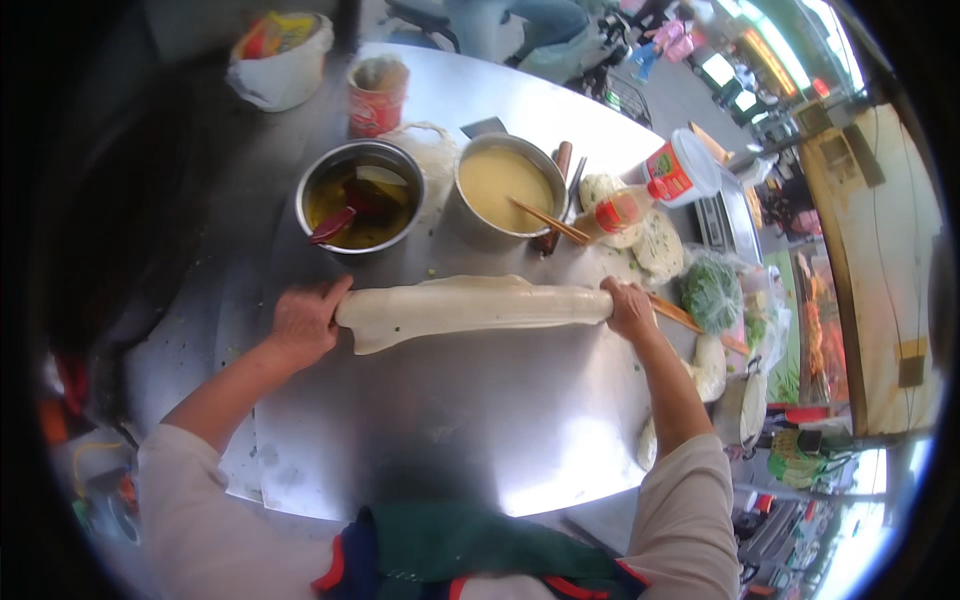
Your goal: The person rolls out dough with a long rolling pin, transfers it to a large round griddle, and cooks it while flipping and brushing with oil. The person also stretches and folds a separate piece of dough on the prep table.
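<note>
My left hand is closed on the left end of a long pale roll of dough, apparently wrapped round a rod hidden inside, with a loose flap hanging below. My right hand grips the other end. The roll is held level across the steel worktop. Behind it are a steel bowl of dark oil with a red-handled tool, and a steel pot of yellowish liquid with chopsticks across its rim. Lumps of dough and a wooden stick lie near my right hand.
Bottle, plastic tub and bagged greens crowd the right side. A red cup stands at the back, a white bucket at back left. Beyond the worktop are a seated person's legs and someone in pink.
</note>
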The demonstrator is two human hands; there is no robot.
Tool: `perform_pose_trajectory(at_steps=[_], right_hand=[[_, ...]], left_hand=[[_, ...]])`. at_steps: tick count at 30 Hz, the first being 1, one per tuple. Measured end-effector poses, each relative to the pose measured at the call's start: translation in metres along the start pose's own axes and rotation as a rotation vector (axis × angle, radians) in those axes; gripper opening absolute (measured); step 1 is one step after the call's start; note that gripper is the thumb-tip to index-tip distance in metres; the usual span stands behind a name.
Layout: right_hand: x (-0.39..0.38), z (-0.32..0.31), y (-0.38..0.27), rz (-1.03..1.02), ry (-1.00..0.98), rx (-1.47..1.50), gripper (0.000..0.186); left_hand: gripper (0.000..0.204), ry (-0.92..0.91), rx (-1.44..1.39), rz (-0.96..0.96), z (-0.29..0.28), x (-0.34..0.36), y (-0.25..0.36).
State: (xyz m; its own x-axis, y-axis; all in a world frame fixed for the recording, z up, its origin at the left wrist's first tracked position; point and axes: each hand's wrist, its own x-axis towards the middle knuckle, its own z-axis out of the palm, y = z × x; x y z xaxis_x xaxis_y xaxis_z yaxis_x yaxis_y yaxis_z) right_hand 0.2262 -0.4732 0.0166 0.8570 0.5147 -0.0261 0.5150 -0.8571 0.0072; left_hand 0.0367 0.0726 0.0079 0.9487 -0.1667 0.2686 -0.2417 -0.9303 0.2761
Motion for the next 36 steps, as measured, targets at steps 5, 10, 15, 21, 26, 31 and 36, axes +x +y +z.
perform_pose_trajectory(at_steps=[5, 10, 15, 21, 26, 31, 36], right_hand=[[-0.010, -0.016, -0.020, 0.112, -0.042, -0.018, 0.026], [-0.023, -0.095, -0.040, 0.082, -0.079, -0.058, 0.026], [-0.037, -0.209, -0.119, 0.035, 0.049, -0.054, 0.020], [-0.053, -0.250, -0.222, -0.149, 0.254, 0.039, 0.024], [-0.052, -0.255, -0.351, -0.236, 0.248, 0.227, 0.023], [-0.032, -0.247, -0.469, -0.236, 0.212, 0.222, 0.017], [0.009, -0.266, -0.582, -0.266, 0.098, 0.304, 0.022]], left_hand=[[0.024, -0.074, 0.020, -0.053, 0.002, -0.003, -0.005], [0.020, -0.121, -0.058, -0.043, -0.078, -0.010, 0.003], [0.021, -0.075, -0.024, -0.017, -0.202, -0.035, -0.003], [0.021, -0.072, 0.071, -0.034, -0.336, -0.122, -0.032], [0.023, -0.103, 0.113, -0.123, -0.410, -0.209, -0.093], [0.024, -0.106, 0.106, -0.150, -0.457, -0.273, -0.180], [0.026, -0.133, 0.031, -0.192, -0.517, -0.304, -0.272]])
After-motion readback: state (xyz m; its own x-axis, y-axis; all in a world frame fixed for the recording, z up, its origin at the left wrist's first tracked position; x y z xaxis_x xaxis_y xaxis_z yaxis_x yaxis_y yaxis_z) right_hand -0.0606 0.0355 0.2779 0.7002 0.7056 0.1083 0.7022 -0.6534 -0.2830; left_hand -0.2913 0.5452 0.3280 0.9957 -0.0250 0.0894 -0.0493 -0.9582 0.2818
